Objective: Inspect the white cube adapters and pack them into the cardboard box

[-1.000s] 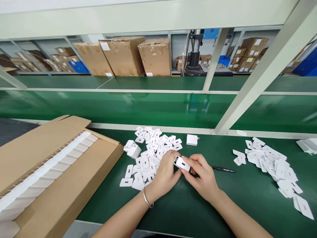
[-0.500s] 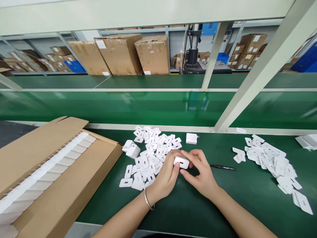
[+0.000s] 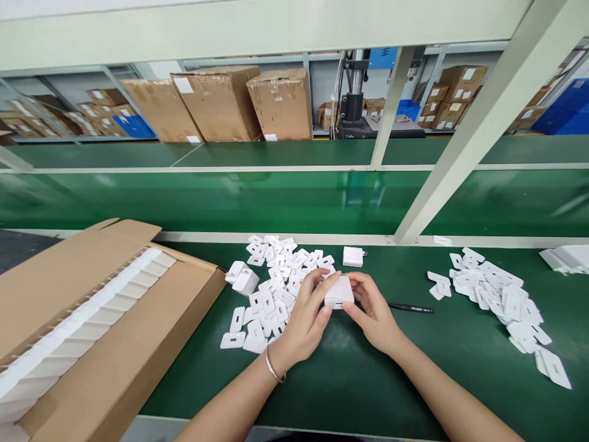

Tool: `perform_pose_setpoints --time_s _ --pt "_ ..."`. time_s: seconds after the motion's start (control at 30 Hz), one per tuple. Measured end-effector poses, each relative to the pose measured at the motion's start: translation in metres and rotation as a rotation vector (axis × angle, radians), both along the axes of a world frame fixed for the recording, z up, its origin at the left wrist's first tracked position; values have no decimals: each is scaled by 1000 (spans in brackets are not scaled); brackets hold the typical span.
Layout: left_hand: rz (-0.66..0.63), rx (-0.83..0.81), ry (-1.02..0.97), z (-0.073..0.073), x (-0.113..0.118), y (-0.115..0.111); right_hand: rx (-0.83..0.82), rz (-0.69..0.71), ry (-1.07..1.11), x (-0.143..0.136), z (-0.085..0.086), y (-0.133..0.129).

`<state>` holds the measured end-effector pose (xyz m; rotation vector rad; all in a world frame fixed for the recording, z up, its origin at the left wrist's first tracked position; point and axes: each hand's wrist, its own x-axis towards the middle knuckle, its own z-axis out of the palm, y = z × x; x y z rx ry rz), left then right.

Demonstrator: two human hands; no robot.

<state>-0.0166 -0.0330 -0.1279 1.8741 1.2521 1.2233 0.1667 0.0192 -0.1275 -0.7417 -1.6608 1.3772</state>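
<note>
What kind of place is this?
Probably a factory or workshop assembly bench: heaps of small white plates lie on a green worktop, with black tweezers nearby, and cardboard boxes stand behind.

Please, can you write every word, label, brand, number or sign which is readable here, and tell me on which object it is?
No text can be read with certainty.
Black tweezers: pale lettering, too small and blurred.
Blue panel: dark marking, unclear.
Large cartons and small cartons: pale labels, wording unreadable.
White charger in the hands: no legible lettering.
</note>
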Motion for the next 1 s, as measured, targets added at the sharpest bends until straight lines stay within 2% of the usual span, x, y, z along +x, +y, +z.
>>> perform_pose_setpoints --time_s 0.13,0.33,0.63,0.83,1.0 --pt "-14 -2 -3 -1 -2 2 43 5 -32 0 4 -4" --pt "-7 86 -97 -4 6 -1 91 53 -176 1 4 -9" --pt "5 37 -184 -7 11 0 69 -7 -216 1 3 -10" --pt "-88 -68 -233 -2 7 0 52 -8 -219 2 0 -9" --pt "-66 -20 -209 -4 4 2 55 14 -225 2 0 -9"
